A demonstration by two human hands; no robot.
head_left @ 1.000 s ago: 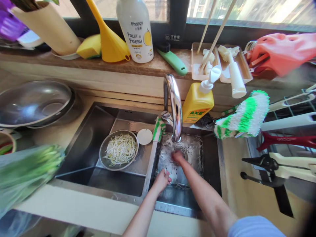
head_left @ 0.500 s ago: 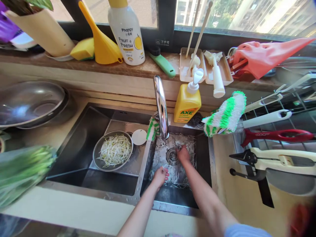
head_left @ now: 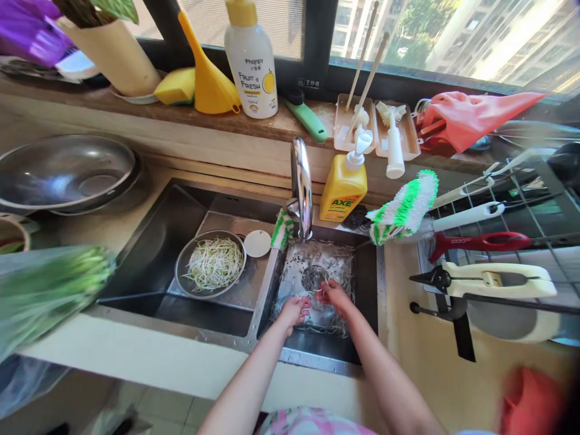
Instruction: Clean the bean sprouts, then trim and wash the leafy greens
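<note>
Both of my hands are over the right sink basin, where shallow water holds loose, thin bean sprout bits. My left hand is palm inward, its fingers loosely bent and apart. Close by on the right, my right hand has its fingers curled together near the drain. A pale strand shows at its fingertips, too small to name surely. In the left basin, a round metal bowl holds a heap of bean sprouts. The chrome faucet arches above the right basin.
A white disc lies beside the bowl. Behind the sink stands a yellow soap bottle. Pans and bagged greens are at left. White-handled pliers and a striped cloth are at right.
My right hand has moved back from the drain toward me and closer to my left hand. My left hand has turned slightly, its fingers still near the water. The view has shifted.
</note>
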